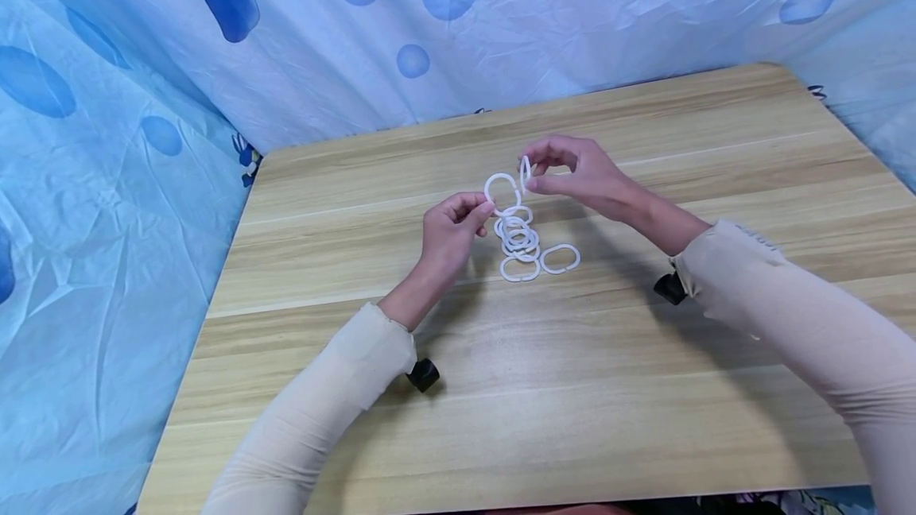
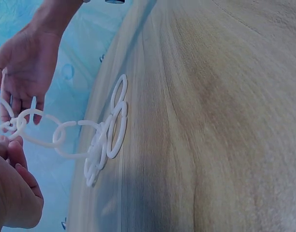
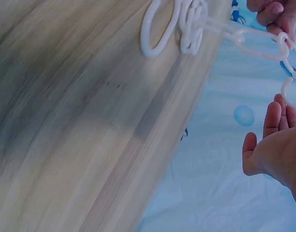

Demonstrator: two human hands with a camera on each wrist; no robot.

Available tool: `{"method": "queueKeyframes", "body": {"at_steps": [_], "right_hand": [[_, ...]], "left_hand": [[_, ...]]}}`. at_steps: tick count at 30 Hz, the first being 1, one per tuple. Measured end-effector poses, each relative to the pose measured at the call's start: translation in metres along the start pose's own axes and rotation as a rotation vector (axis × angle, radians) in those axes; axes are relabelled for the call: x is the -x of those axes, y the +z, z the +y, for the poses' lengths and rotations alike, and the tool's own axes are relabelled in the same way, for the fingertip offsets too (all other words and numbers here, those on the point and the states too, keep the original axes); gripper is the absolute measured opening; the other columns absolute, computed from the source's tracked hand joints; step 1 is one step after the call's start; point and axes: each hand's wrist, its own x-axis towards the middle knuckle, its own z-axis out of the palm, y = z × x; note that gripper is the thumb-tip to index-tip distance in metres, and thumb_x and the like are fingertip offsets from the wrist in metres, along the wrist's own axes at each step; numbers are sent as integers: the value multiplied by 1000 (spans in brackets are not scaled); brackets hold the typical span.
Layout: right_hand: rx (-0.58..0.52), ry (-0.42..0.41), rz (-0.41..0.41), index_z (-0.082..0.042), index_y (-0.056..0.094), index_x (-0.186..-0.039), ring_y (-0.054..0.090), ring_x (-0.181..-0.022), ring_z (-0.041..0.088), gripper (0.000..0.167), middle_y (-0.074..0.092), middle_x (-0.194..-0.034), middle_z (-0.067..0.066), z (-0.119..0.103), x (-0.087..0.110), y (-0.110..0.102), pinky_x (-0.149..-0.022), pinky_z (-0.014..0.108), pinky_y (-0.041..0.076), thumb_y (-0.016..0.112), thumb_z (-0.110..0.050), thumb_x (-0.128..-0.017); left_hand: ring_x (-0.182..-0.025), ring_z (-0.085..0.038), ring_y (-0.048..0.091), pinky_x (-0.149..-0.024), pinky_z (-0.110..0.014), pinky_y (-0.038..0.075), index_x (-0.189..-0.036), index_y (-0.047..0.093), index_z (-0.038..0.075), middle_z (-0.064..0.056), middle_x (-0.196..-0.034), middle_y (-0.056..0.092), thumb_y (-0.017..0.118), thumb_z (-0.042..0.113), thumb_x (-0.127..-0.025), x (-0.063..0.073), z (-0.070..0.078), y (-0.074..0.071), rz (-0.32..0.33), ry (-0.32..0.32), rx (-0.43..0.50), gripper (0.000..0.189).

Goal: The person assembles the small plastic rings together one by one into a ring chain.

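- Head view: the pale sleeves (image 1: 308, 412) come nearest, both cut off by the frame edges.
- The left hand (image 1: 449, 233) pinches the top link (image 1: 501, 176) of a white chain (image 1: 518, 238), raised above the tabletop (image 1: 515, 388).
- The right hand (image 1: 583, 173) pinches an edge-on ring (image 1: 522, 172) between thumb and fingers.
- An outlying link (image 1: 560, 246) lies beside the chain's heaped lower end; joined or merely touching, I cannot tell.
- Left wrist view: the left hand is cropped; the chain slopes from it to the tabletop.
- Right wrist view: the right hand's thumb is hidden, its ring partly out of frame.
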Motion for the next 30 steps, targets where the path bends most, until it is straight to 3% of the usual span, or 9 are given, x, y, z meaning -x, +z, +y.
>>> {"method": "queueKeyframes", "body": {"at_steps": [7,19,26,30], "right_hand": [[-82,12,20,0,61,-119,56,-97,21,38,61,-110,21,-3,1,7,-83,25,50,69,-13,-85],[-234,57,45,4,61,-116,61,-94,18,33,66,-101,9,0,1,15,-85,27,50,68,-7,-85],[-248,70,-12,7,60,-118,62,-94,19,36,66,-103,14,-3,2,23,-86,28,50,69,-7,-86],[-237,61,-14,7,60,-119,62,-94,19,36,65,-105,16,-4,2,23,-87,28,50,67,-8,-86]], "left_hand": [[-60,-7,53,-60,-26,47,-100,68,-3,-18,-90,66,67,9,-90,0,1,0,-6,-3,-11,16],[-61,-8,54,-61,-22,49,-100,68,-4,-10,-87,67,68,9,-90,0,2,-2,4,-22,-2,17],[-61,-9,54,-61,-25,48,-101,68,-4,-6,-83,67,69,10,-90,0,4,0,-6,-2,6,19],[-61,-9,55,-61,-24,50,-102,71,1,-4,-86,69,70,10,-89,0,3,-1,29,12,4,17]]}}
